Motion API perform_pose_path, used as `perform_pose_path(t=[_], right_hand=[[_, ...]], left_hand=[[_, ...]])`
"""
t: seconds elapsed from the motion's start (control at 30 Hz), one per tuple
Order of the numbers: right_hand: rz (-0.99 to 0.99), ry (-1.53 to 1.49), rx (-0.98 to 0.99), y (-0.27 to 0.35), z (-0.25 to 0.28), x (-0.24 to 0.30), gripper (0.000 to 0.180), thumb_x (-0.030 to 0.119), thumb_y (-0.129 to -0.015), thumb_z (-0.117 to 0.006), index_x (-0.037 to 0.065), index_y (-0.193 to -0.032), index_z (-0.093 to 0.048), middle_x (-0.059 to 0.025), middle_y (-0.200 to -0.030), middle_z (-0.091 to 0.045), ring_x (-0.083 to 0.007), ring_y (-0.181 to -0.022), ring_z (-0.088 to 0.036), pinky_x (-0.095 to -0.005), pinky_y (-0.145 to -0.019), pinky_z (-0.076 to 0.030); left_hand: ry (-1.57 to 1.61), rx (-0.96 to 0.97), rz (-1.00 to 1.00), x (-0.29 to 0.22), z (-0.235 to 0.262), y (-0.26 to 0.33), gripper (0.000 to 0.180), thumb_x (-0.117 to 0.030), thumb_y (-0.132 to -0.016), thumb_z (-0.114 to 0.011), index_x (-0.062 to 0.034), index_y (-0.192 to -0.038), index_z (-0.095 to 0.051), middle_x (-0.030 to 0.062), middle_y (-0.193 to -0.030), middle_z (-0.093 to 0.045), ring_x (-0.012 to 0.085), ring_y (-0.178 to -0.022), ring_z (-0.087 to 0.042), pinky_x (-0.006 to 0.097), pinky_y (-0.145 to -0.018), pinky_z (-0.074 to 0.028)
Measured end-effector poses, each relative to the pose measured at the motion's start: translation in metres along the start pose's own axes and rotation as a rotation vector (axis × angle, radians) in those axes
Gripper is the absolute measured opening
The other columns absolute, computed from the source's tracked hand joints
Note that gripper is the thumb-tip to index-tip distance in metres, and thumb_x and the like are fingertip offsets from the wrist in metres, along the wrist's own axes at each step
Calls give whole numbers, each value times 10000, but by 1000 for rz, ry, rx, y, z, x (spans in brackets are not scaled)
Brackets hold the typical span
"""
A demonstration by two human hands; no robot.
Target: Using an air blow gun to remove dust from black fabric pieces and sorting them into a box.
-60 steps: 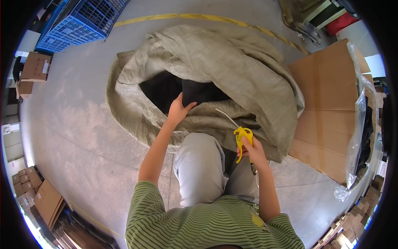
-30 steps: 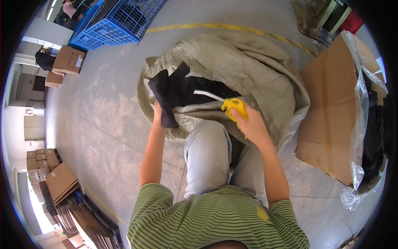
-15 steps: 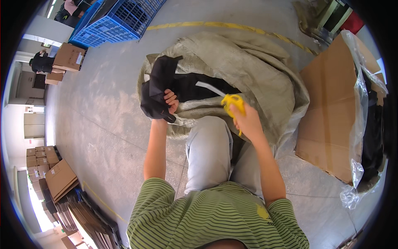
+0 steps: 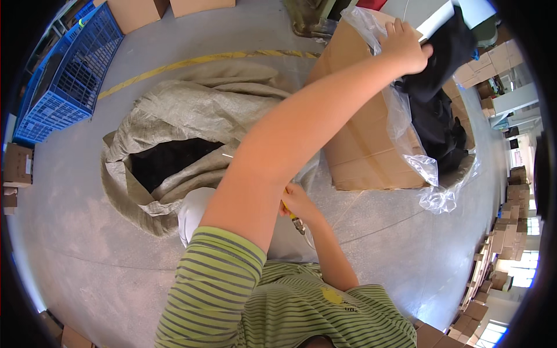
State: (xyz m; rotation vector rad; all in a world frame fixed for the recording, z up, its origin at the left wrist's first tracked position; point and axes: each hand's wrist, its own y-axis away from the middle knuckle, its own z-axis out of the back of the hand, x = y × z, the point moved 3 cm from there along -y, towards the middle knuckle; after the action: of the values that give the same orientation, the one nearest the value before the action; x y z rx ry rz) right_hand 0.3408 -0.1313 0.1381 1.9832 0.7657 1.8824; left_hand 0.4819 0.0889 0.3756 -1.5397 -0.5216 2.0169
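My left hand [image 4: 406, 43] is stretched far to the right, shut on a black garment [image 4: 449, 43] held above a cardboard box [image 4: 360, 145]. The box has a clear plastic liner [image 4: 426, 168], and more black clothes [image 4: 444, 124] lie inside it. My right hand [image 4: 299, 203] rests low by my lap, partly hidden behind my left arm, and grips a small yellow tool [image 4: 296, 224] of which only the tip shows. A big open burlap sack [image 4: 191, 110] lies on the floor at left with dark clothes [image 4: 168, 162] in its mouth.
A blue plastic crate [image 4: 64, 75] stands at the far left. Cardboard boxes [image 4: 139, 8] sit at the top edge, and more are stacked along the right [image 4: 499, 261]. A yellow line [image 4: 203, 58] runs across the grey concrete floor behind the sack.
My left hand pulled a black garment out of the sack and carried it right, up over the lined box. My right hand with the yellow tool dropped down to my lap.
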Motion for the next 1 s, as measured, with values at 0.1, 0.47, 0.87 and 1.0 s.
perform_pose_path(t=[0.1, 0.47, 0.87, 1.0], right_hand=[[-11, -102, -26, 7, 14, -5, 373, 390, -887, -516, 21, -944, -535, -77, -638, -593, -104, -431, -512, -211, -394, -386], [-217, -470, 580, -4, -12, -44, 430, 358, -932, -421, -44, -1054, -509, -154, -695, -622, -192, -537, -609, -281, -507, -505], [-134, -246, 343, -34, -93, -23, 387, 288, -909, -469, -69, -1058, -475, -160, -712, -594, -217, -541, -584, -307, -506, -488], [-156, -299, 317, -33, -85, -48, 608, 517, -778, -565, -37, -1017, -491, -149, -805, -569, -238, -659, -572, -366, -642, -507]], left_hand=[[103, 108, -169, 16, 29, 34, 536, -296, -797, -602, 31, -1176, -413, 183, -1285, -363, 340, -1201, -312, 437, -980, -286], [118, 16, 1321, 389, 407, 371, 235, -161, -816, -470, 15, -885, -609, 141, -830, -650, 175, -635, -578, 292, -562, -471], [1473, -1003, 1518, 505, 288, 400, 1019, -715, -611, -611, -83, -1354, -317, 158, -1319, -398, 318, -1266, -307, 468, -1051, -243], [1334, -1439, 1330, 566, 285, 439, 852, -636, -633, -652, -127, -1275, -416, 73, -1282, -454, 288, -1229, -347, 489, -1023, -252]])
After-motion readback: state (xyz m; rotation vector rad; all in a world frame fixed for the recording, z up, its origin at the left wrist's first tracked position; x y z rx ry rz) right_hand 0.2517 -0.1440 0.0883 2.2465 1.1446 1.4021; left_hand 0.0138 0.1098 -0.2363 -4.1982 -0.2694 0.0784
